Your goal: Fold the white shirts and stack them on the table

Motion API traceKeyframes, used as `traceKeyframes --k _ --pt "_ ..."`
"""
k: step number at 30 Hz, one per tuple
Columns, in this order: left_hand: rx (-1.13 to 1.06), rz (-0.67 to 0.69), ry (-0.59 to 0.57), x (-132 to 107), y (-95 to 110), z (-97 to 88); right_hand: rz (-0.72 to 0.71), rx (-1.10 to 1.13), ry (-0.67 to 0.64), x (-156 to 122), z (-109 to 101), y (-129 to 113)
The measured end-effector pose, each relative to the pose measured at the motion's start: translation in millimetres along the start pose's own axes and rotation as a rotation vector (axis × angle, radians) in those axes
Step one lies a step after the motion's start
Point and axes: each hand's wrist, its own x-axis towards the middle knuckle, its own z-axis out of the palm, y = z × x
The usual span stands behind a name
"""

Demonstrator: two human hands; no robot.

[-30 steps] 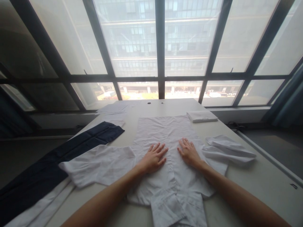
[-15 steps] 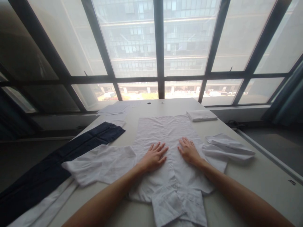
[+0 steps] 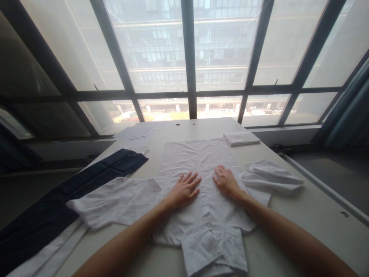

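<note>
A white button-up shirt (image 3: 198, 157) lies spread on the table, its collar toward me and its hem toward the window. My left hand (image 3: 186, 189) rests flat on the left half of the shirt front, fingers spread. On the other side of the button line, my right hand (image 3: 226, 180) lies flat with its fingers stretched out. Neither hand grips the cloth. One sleeve (image 3: 115, 200) stretches out to the left, and the other sleeve (image 3: 273, 177) lies bent on the right. Small wrinkles run across the cloth.
Dark navy trousers (image 3: 75, 192) lie along the left side, partly under the left sleeve, beside another white cloth (image 3: 54, 254). White papers (image 3: 132, 132) are at the far left of the white table (image 3: 300, 223). A folded white cloth (image 3: 241, 138) sits far right. Tall windows (image 3: 161, 54) stand beyond.
The whole view has shifted slightly, so things appear a little further left. Both hands stay flat on the shirt in nearly the same place.
</note>
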Motion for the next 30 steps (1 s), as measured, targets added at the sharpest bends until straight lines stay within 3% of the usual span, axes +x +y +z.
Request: traceKeyframes --k 30 --pt "0.001 -0.008 -0.005 0.0 1.4 -1.3 -0.008 -0.010 0.015 0.1 1.3 1.4"
